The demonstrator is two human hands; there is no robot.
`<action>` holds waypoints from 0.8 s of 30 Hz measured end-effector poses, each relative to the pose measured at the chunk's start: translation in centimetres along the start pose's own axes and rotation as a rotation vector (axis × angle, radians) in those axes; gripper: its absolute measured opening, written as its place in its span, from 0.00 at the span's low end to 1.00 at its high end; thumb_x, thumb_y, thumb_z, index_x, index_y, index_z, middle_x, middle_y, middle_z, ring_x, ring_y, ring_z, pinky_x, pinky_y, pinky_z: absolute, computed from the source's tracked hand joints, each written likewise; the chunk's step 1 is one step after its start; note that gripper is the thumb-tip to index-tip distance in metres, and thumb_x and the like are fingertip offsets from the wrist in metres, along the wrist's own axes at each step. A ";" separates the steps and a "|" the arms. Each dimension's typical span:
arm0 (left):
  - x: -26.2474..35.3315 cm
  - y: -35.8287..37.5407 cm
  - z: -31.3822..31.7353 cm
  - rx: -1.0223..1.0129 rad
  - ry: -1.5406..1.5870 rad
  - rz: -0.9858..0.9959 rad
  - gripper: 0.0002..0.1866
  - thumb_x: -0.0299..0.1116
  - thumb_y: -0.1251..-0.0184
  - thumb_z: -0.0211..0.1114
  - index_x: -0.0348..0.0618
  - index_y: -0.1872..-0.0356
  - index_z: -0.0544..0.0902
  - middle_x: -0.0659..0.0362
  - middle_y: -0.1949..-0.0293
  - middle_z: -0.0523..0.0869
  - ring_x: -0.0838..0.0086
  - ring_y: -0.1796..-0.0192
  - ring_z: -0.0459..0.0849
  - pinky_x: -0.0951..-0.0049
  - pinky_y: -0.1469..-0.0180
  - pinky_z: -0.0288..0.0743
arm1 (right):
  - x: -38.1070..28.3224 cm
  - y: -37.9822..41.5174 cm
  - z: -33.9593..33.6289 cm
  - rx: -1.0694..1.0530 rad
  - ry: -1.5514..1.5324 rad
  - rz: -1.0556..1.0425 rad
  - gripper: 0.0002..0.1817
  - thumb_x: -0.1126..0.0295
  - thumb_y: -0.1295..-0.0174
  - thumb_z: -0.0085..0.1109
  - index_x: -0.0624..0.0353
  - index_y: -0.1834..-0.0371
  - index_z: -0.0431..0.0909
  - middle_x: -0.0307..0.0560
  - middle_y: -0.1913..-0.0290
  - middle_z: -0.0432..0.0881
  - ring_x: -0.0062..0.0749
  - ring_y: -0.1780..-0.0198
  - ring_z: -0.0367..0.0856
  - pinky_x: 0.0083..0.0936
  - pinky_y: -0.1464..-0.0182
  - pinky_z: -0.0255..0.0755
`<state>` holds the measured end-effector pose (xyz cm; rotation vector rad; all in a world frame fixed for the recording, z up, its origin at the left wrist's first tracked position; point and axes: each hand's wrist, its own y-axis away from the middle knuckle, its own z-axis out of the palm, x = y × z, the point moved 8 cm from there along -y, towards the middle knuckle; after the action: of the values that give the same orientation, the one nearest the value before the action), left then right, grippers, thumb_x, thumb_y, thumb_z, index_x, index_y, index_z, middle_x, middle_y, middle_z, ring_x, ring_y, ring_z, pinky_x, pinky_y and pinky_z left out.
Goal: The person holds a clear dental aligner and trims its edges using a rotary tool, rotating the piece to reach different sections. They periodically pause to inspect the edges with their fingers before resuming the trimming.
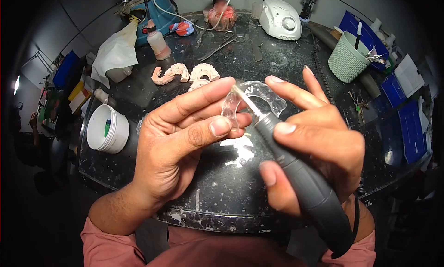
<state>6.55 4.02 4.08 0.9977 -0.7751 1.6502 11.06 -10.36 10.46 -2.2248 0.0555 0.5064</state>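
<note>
My left hand (185,133) pinches one end of a clear dental aligner (263,92) between thumb and fingers, above the bench. Wrapped in my right hand (319,142) is a black rotary handpiece (300,174), tilted up and to the left. The pale bit at its tip overlaps the aligner's left arm, close to my left index fingertip. My right index finger reaches to the aligner's upper right edge. Beyond my left hand, pinkish dental arch models (203,73) lie on the bench.
A white tub (107,129) stands at the left, near a dropper bottle (158,42). Scissors (224,42) lie toward the back, by a white handpiece control unit (280,21). A green woven basket (348,58) with tools is at the right, with keys (359,106) in front of it.
</note>
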 end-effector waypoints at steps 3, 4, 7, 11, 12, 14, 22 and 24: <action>-0.1 0.0 -0.1 -0.009 0.005 0.007 0.28 0.20 0.36 0.62 0.33 0.34 0.69 0.45 0.44 0.82 0.64 0.42 0.83 0.65 0.40 0.79 | 0.6 0.5 -0.1 0.074 -0.057 -0.003 0.24 0.70 0.47 0.68 0.55 0.50 0.66 0.50 0.61 0.78 0.63 0.43 0.79 0.68 0.30 0.49; -0.1 0.0 -0.2 -0.003 0.007 0.012 0.28 0.20 0.36 0.62 0.33 0.34 0.69 0.45 0.44 0.82 0.64 0.42 0.83 0.65 0.39 0.79 | 0.6 0.5 -0.1 0.074 -0.057 -0.003 0.24 0.70 0.47 0.68 0.55 0.50 0.66 0.50 0.61 0.78 0.63 0.43 0.79 0.68 0.30 0.49; 0.0 0.0 0.0 -0.003 0.013 0.014 0.27 0.20 0.36 0.62 0.33 0.34 0.69 0.44 0.44 0.82 0.63 0.43 0.84 0.65 0.39 0.78 | 0.5 0.5 -0.1 0.069 -0.069 -0.019 0.24 0.70 0.48 0.69 0.55 0.50 0.68 0.49 0.62 0.79 0.63 0.43 0.79 0.68 0.30 0.49; -0.1 0.0 -0.1 -0.018 0.011 0.024 0.27 0.20 0.36 0.61 0.32 0.34 0.69 0.44 0.45 0.82 0.62 0.45 0.84 0.65 0.40 0.79 | 0.3 0.3 -0.1 0.028 -0.100 -0.047 0.24 0.70 0.50 0.71 0.56 0.51 0.72 0.47 0.63 0.80 0.64 0.43 0.79 0.67 0.30 0.51; -0.1 0.0 -0.1 -0.009 -0.004 0.023 0.27 0.20 0.36 0.61 0.32 0.34 0.69 0.44 0.45 0.82 0.62 0.45 0.85 0.65 0.40 0.79 | 0.5 0.4 -0.1 0.053 -0.085 -0.043 0.23 0.69 0.51 0.71 0.55 0.51 0.73 0.47 0.63 0.80 0.63 0.43 0.79 0.67 0.30 0.50; -0.1 0.0 0.0 0.001 -0.019 0.023 0.28 0.20 0.36 0.61 0.32 0.34 0.69 0.44 0.45 0.83 0.62 0.46 0.85 0.65 0.40 0.79 | 0.6 0.4 -0.3 0.078 -0.072 -0.039 0.23 0.69 0.51 0.71 0.55 0.52 0.73 0.47 0.64 0.80 0.63 0.42 0.79 0.67 0.30 0.50; 0.2 0.0 -0.3 0.030 -0.036 0.075 0.28 0.19 0.37 0.61 0.34 0.34 0.70 0.44 0.45 0.82 0.62 0.45 0.85 0.65 0.40 0.79 | 0.4 0.2 0.0 -0.005 -0.079 -0.020 0.21 0.67 0.53 0.72 0.56 0.55 0.76 0.45 0.63 0.80 0.67 0.40 0.77 0.68 0.29 0.45; 0.2 -0.1 -0.3 0.032 -0.056 0.076 0.28 0.19 0.37 0.62 0.34 0.34 0.70 0.44 0.45 0.82 0.61 0.45 0.85 0.65 0.40 0.79 | 0.6 0.4 0.0 0.033 -0.098 -0.013 0.21 0.68 0.52 0.71 0.56 0.55 0.75 0.46 0.63 0.80 0.67 0.40 0.77 0.68 0.29 0.45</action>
<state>6.53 4.39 4.13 1.0527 -0.8347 1.7103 11.55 -10.56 9.89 -2.1634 -0.0013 0.6021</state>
